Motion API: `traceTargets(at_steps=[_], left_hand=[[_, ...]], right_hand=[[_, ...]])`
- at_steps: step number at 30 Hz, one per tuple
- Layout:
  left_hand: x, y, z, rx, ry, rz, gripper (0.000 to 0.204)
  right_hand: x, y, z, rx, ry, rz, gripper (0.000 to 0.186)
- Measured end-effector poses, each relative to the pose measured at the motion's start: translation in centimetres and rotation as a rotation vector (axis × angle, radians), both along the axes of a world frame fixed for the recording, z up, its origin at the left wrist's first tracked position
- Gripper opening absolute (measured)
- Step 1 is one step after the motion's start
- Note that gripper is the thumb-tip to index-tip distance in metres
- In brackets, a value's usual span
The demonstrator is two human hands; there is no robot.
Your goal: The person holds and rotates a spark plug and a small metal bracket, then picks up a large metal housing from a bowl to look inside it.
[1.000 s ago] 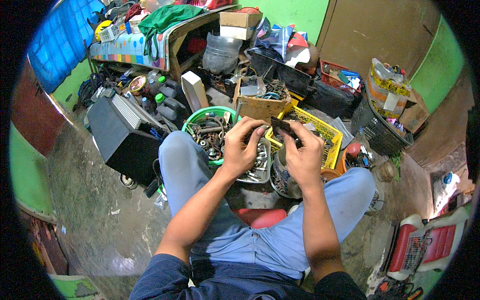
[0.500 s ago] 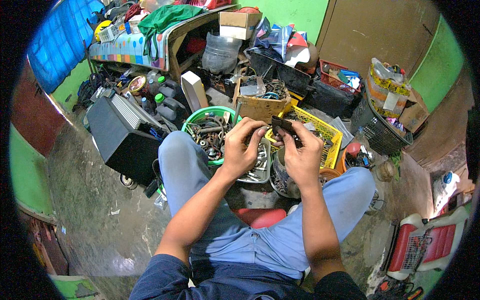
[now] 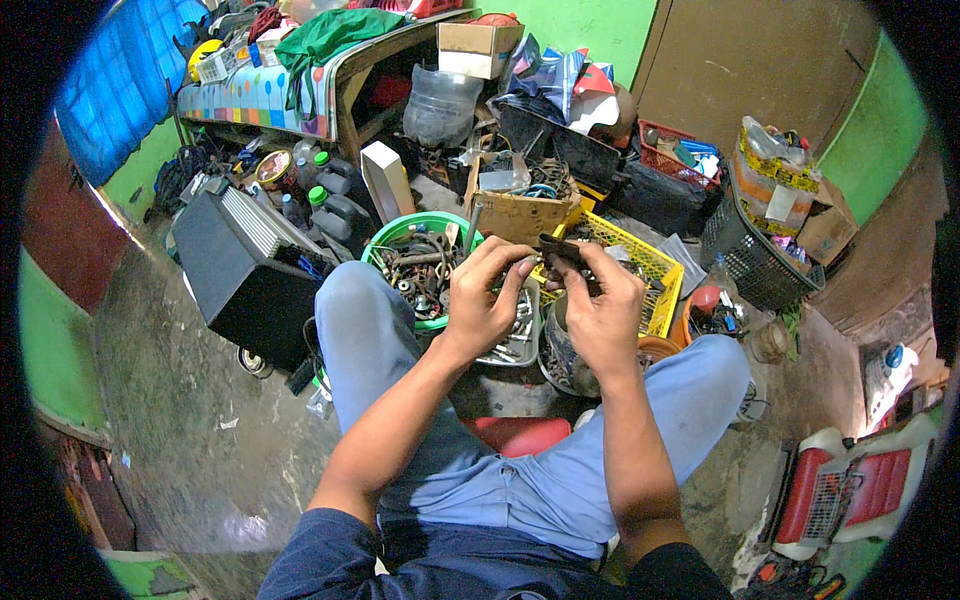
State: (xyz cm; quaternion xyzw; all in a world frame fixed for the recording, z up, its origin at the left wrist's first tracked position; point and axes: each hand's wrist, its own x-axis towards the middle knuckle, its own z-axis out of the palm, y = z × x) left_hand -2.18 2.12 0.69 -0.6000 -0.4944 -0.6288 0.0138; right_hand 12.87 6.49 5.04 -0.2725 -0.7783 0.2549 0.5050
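Observation:
My right hand (image 3: 607,305) grips a small dark, flat part (image 3: 562,250) between thumb and fingers; its exact kind is not clear. Close beside it, my left hand (image 3: 484,298) is closed in a pinch of thumb and forefinger, and whatever is between the tips is too small to make out. Both hands are raised in front of my knees, above a clear plastic tub (image 3: 518,345) of small metal pieces. Beyond my left hand sits a green basin (image 3: 377,240) full of metal parts and cables. A yellow crate (image 3: 672,285) stands past my right hand.
A black box-shaped case (image 3: 235,280) lies at the left near grey bottles (image 3: 335,215). A cardboard box (image 3: 525,212) of cables is straight ahead. At the right stand a dark laundry basket (image 3: 760,265) and a red-and-white seat (image 3: 850,490). A cloth-covered table (image 3: 260,100) stands behind.
The dark part in my right hand has tilted and now shows a thinner outline. The fingers of both hands have shifted slightly; the arms stay nearly where they were.

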Motion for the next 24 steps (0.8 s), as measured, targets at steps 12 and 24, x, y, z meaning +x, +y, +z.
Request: traceTargets(at_steps=[12, 24], left_hand=[[-0.1, -0.1, 0.3, -0.040, -0.042, 0.009, 0.009], [0.4, -0.1, -0.5, -0.286, -0.361, -0.192, 0.018]], right_hand=[[-0.4, 0.0, -0.9, -0.015, 0.008, -0.019, 0.020], [-1.4, 0.3, -2.1, -0.264, 0.147, 0.040, 0.010]])
